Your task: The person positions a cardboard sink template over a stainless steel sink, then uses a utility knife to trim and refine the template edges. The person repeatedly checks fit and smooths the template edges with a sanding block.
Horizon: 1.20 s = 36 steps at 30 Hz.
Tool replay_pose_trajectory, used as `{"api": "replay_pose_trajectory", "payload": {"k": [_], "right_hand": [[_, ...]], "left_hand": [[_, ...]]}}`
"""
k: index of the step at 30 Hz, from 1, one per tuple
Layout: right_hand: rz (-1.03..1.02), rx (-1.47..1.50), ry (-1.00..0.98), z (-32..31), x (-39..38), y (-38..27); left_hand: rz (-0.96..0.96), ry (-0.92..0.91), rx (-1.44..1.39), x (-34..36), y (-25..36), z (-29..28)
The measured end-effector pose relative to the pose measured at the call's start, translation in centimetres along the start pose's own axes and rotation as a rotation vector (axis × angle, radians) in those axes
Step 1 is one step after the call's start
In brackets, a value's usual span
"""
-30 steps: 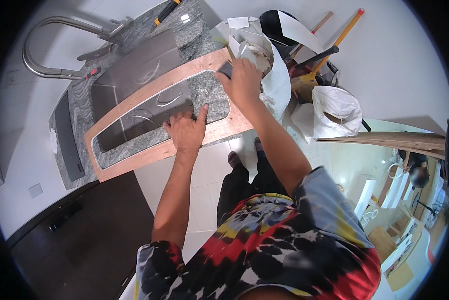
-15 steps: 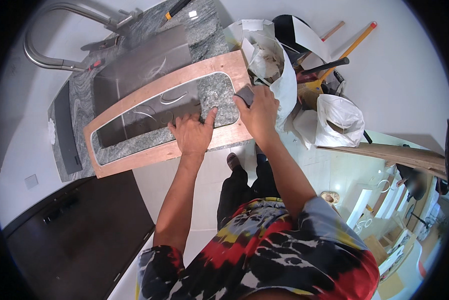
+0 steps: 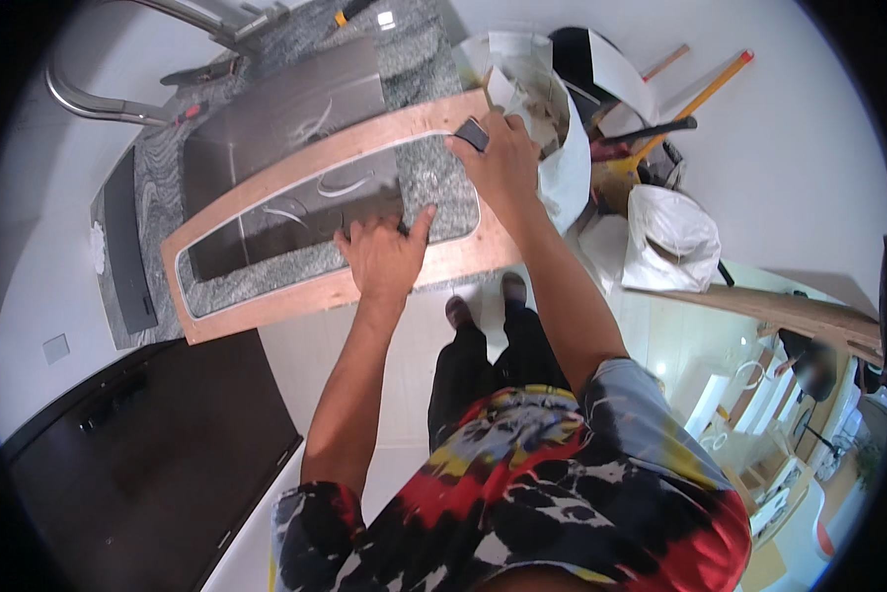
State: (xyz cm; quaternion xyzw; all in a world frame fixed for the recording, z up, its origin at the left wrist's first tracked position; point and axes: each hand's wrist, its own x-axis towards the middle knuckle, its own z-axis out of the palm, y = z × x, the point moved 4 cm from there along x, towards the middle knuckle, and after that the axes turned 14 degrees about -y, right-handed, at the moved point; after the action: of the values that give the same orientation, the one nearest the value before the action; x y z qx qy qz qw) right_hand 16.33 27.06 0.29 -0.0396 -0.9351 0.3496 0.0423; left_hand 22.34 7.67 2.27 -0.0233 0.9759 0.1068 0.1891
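Observation:
A pale wooden frame [image 3: 295, 305] with a long rounded opening and a thin white line along its inner edge lies across the sink [image 3: 285, 107] and the grey stone counter [image 3: 416, 69]. My left hand [image 3: 382, 259] rests on its near rail, fingers curled over the inner edge and thumb spread to the right. At the frame's right end, my right hand [image 3: 505, 163] grips a small dark block [image 3: 472, 134], which looks like a sanding block, against the far right corner. Thin curled white strips [image 3: 347, 185] show through the opening.
A curved metal faucet [image 3: 88, 111] stands at the far left. Right of the frame is a white bag of scraps [image 3: 570, 163], beside long-handled tools [image 3: 695, 104] and a white plastic bag [image 3: 670, 237]. A dark panel [image 3: 147, 444] is at lower left; another person [image 3: 810, 365] is at far right.
My right hand and the dark block have moved up along the frame's right end to its far corner. The left hand keeps its place on the near rail.

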Motion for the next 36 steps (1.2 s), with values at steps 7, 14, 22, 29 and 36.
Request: {"api": "replay_pose_trajectory", "payload": {"k": [7, 14, 22, 29, 36], "right_hand": [[0.034, 0.059, -0.029, -0.8, -5.4, 1.0], [-0.078, 0.012, 0.060, -1.0, 2.2, 1.3], [-0.102, -0.060, -0.010, -1.7, -3.9, 0.6], [-0.070, 0.093, -0.046, -1.4, -7.6, 0.7], [-0.163, 0.034, 0.057, -0.9, 0.0, 0.6]], "left_hand": [[-0.027, 0.007, 0.004, -0.8, -1.0, 0.4], [0.010, -0.047, 0.018, -0.3, 0.1, 0.4], [-0.034, -0.004, 0.006, -1.2, -1.2, 1.3], [-0.072, -0.017, 0.030, -0.7, -1.1, 0.7], [0.010, 0.037, 0.019, -0.4, -0.2, 0.2]]}}
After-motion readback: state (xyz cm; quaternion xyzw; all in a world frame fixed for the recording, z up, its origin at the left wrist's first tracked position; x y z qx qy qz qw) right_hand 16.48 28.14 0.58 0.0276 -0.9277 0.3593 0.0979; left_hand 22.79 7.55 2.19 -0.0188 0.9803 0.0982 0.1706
